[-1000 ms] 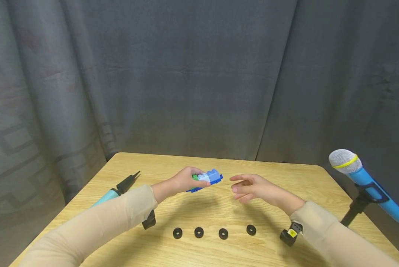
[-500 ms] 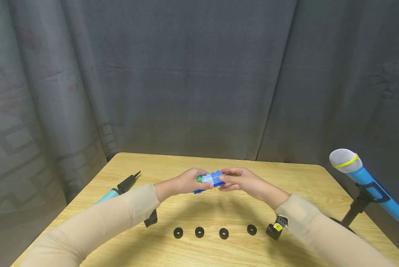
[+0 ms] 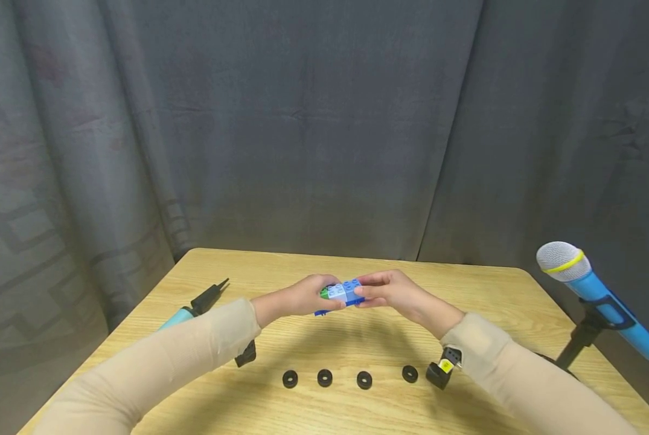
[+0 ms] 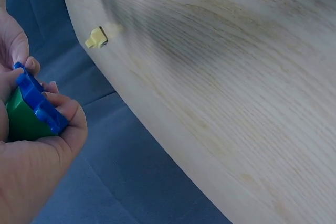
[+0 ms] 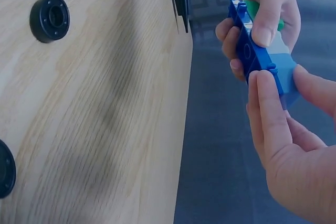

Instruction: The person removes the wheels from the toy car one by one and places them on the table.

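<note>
Both hands hold a building-block car point(image 3: 337, 292) above the middle of the table. It has a dark blue base with clip-like tabs, topped by green, pale blue and mid-blue studded blocks. My left hand point(image 3: 297, 296) grips the green end, thumb along the near side. My right hand point(image 3: 392, 289) pinches the mid-blue end between thumb and fingers. In the right wrist view, fingertips of the right hand press against the underside of the dark blue base point(image 5: 254, 51). The left wrist view shows the green block point(image 4: 29, 119) partly covered by the left palm. Several black toy tyres point(image 3: 325, 377) lie in a row nearer the body.
A teal hand pump point(image 3: 177, 317) with a black nozzle lies at the left. A blue microphone point(image 3: 579, 272) on a black stand rises at the right edge. Small and yellow, a piece point(image 4: 96, 38) sits near the table edge. A grey curtain point(image 3: 313, 133) hangs behind the table.
My right hand has moved left from beside the building-block car and taken hold of its mid-blue end. The left hand has shifted slightly right with the car. The tyres stay put.
</note>
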{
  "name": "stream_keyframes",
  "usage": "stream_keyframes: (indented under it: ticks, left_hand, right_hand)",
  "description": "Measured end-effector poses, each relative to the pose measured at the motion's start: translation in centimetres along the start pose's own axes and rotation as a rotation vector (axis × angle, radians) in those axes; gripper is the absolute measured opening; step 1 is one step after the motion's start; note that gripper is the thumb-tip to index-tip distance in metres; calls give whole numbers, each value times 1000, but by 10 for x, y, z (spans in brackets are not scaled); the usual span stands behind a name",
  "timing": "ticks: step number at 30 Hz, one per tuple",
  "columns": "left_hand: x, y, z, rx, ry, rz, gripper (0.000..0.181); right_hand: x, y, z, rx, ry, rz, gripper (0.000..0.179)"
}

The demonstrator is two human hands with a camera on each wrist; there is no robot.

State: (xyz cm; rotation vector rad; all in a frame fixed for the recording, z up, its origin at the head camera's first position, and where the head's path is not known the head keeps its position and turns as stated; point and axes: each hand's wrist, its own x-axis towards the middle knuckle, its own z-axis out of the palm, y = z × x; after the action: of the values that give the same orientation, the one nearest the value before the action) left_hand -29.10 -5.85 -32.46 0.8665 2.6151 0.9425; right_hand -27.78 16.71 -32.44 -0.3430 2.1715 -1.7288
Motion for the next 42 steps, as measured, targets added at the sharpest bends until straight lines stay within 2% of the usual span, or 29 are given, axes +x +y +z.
stream_keyframes:
  ticks: [4,10,15,18,25,29,34,42]
  left_hand:
    - [1,-6,-1,-47,55,-31,48]
    - [5,-19,-8,-164,116,-96,53]
    - [8,-32,-16,-272,173,-129,42]
    - [10,-38,-19,-289,193,-140,33]
    - [14,-44,-15,-243,214,-135,28]
    - [15,-48,-10,-233,226,-135,27]
    - [14,-55,-3,-186,225,-138,27]
    - [8,-67,8,-163,179,-170,28]
  right_hand:
    - [3,1,2,32,18,-1,52]
    - [10,5,3,79,53,2,52]
    - [15,11,-2,126,100,28,53]
    - [19,17,-4,166,105,28,53]
    - [30,30,-3,214,99,25,54]
    - [35,38,-3,162,109,24,52]
    - [40,49,0,12,149,65,49]
    - [41,60,12,-138,192,98,45]
